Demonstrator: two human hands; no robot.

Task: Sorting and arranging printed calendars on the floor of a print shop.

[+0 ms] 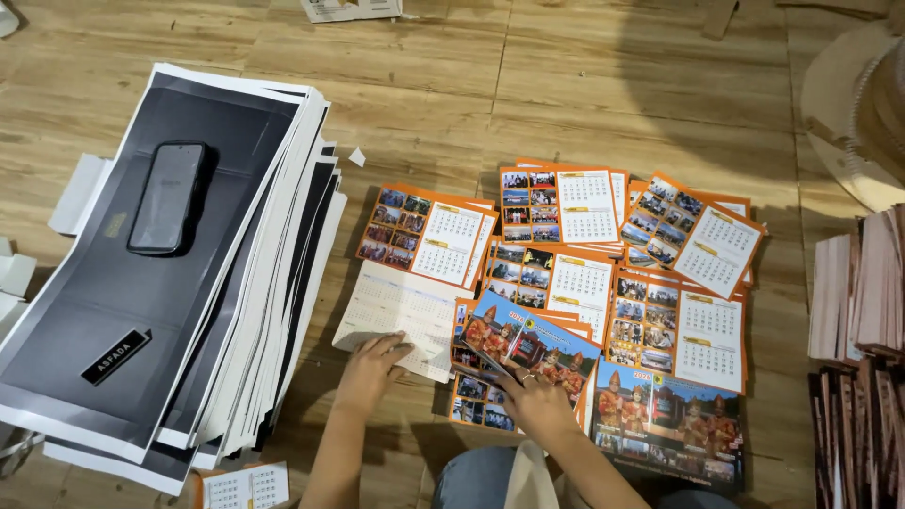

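Both forearms rise from the bottom edge of the frame. Filling the left side, a tall stack of black-and-white printed sheets [160, 283] lies on the wooden floor [584, 85], with a dark phone [168, 197] face up on its upper part and a small black name plate [115, 355] lower down. Right of centre, orange-bordered calendar pages [584, 273] spread in overlapping piles (photo grids on the left half, month grids on the right). At the lower right of that spread sits a cover page with figures in red dress [667, 419]. At the far right edge, brown strips of board [858, 302] stand in bundles. Just left of the piles lies a pale calendar sheet [401, 319]; the left hand [370, 363] presses flat on its lower edge, fingers spread, gripping nothing. The right hand [534, 401] pinches the lower edge of a colourful cover sheet [528, 341] atop the lower middle pile.
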